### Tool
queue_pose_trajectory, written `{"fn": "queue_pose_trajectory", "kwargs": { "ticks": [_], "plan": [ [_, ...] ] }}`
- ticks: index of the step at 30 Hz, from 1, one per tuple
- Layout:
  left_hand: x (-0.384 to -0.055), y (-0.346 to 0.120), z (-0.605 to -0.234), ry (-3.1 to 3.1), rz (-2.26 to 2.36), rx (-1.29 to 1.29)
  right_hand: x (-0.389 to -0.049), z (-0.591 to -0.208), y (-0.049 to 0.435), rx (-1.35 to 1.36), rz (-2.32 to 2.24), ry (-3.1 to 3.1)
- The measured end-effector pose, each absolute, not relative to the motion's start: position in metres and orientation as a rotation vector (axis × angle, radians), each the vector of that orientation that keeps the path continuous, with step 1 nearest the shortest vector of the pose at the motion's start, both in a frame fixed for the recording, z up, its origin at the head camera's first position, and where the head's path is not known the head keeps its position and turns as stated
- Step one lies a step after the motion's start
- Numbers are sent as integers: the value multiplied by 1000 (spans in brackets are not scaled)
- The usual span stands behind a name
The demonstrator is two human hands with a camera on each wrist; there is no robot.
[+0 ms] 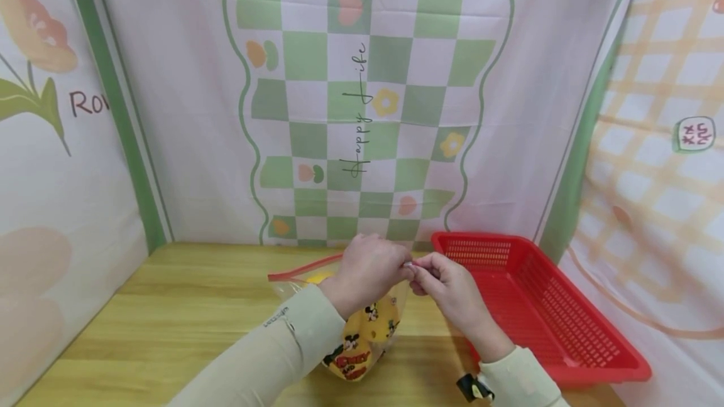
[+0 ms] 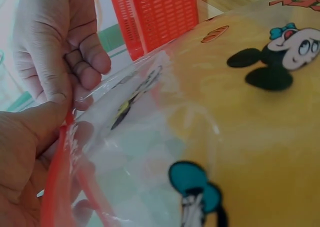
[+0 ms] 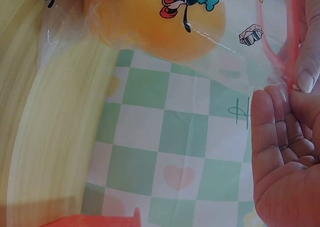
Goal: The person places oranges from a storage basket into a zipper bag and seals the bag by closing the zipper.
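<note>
A clear plastic zip bag (image 1: pixel 362 344) printed with cartoon mice stands on the table, a red zip strip (image 1: pixel 305 267) along its top. Inside it shows something rounded and yellow-orange (image 3: pixel 165 32), its kind hidden by the print. My left hand (image 1: pixel 370 272) reaches over the bag and pinches the strip toward its right end. Thumb and fingers of my right hand (image 1: pixel 449 287) pinch the strip's right corner, the two hands meeting there. In the left wrist view, the right hand (image 2: pixel 55 42) has its thumb close against the left thumb.
To the right of the bag is a red plastic basket (image 1: pixel 599 374) with slotted walls. The wooden table (image 1: pixel 186 306) ends at a green-and-white checked curtain (image 1: pixel 351 99), with printed cloth on both sides. A small black item (image 1: pixel 474 388) shows by the right cuff.
</note>
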State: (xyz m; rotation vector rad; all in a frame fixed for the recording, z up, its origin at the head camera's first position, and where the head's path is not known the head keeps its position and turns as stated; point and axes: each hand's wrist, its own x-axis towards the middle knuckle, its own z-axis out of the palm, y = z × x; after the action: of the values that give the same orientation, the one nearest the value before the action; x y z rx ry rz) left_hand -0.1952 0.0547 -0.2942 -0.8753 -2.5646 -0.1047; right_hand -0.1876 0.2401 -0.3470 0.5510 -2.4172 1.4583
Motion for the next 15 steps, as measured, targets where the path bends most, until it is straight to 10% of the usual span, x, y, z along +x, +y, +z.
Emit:
{"fn": "queue_pose_trajectory", "kwargs": {
  "ticks": [15],
  "plan": [
    [-198,55,-299,-2491,-91,-831,-185,-346,242,527,1524,-2426]
  ]
}}
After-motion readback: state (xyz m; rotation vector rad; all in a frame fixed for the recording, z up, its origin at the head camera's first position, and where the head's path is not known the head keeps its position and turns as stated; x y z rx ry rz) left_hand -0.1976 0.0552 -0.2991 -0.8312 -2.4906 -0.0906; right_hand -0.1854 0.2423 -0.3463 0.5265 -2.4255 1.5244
